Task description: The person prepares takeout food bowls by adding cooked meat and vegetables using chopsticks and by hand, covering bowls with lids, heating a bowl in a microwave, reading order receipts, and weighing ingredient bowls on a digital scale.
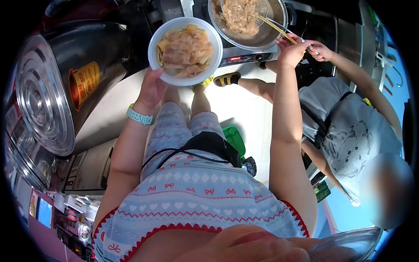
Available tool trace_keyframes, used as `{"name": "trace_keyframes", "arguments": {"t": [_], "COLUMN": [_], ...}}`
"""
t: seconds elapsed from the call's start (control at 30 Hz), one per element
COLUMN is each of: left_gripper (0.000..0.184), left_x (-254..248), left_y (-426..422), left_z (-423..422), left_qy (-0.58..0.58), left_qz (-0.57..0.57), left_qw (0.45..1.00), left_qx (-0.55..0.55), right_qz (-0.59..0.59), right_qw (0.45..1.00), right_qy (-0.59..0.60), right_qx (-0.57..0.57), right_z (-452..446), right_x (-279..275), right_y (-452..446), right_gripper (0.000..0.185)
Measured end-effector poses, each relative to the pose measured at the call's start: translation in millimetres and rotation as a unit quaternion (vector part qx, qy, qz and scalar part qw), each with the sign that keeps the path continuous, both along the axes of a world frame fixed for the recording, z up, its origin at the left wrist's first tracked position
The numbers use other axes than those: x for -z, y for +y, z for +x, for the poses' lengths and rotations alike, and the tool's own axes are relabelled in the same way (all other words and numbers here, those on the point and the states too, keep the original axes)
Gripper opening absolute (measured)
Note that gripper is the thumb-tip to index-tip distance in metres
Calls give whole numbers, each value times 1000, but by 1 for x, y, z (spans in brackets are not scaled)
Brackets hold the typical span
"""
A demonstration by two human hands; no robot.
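My left hand (152, 89) grips the edge of a white round bowl (153, 53). Pale cooked meat slices (185, 48) fill the bowl, with some yellowish pieces beneath them. Above the pot (276, 40), my right hand (292, 51) is closed on a pair of chopsticks (276, 27), whose tips reach the meat. More pale meat (240, 17) rests in a wire strainer (263, 8) in the pot. A co-worker's hand (321, 51), right beside mine, holds what looks like the strainer's metal handle.
A person in a grey top (349, 126) stands close on the right. At left is a large black pot (96, 65) with a ringed metal lid (39, 98). The cooker (246, 59) has a red display. A green bin (234, 139) is on the floor.
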State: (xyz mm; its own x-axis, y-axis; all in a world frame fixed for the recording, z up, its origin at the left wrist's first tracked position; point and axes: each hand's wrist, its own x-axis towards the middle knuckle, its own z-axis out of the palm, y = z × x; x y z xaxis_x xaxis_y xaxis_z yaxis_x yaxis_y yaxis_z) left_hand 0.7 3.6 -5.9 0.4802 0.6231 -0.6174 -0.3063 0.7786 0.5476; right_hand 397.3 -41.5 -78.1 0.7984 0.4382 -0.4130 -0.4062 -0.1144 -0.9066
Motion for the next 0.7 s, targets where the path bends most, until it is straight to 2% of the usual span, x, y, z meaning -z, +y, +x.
{"name": "trace_keyframes", "arguments": {"t": [0.1, 0.2, 0.3, 0.37, 0.43, 0.5, 0.57, 0.7], "left_gripper": [65, 65, 66, 67, 68, 69, 70, 70], "left_x": [1, 1, 2, 0, -1, -1, 1, 0], "left_y": [0, 0, -1, -1, 0, 0, 0, 1], "left_z": [1, 2, 3, 5, 6, 6, 5, 8], "left_qy": [-4, -8, -14, -5, -2, 0, -2, -10], "left_qz": [2, 2, -5, 2, 6, 9, 10, 10], "left_qw": [1000, 1000, 1000, 1000, 1000, 1000, 1000, 1000], "left_qx": [-5, -5, 1, 2, 6, 11, 14, 12], "right_qz": [-29, -22, -83, -88, -33, -9, -14, 9], "right_qw": [998, 982, 953, 947, 990, 999, 995, 980], "right_qy": [-52, -119, -233, -256, -129, -43, 44, 128], "right_qx": [-13, -142, -175, -172, -49, 31, 91, 153], "right_z": [-4, -21, -36, -35, -35, -24, -16, -2], "right_x": [-8, -16, -9, -1, -1, 8, 12, 19], "right_y": [-2, -9, -6, -6, -4, -5, -10, -25], "right_gripper": [71, 77, 75, 74, 74, 73, 70, 62]}}
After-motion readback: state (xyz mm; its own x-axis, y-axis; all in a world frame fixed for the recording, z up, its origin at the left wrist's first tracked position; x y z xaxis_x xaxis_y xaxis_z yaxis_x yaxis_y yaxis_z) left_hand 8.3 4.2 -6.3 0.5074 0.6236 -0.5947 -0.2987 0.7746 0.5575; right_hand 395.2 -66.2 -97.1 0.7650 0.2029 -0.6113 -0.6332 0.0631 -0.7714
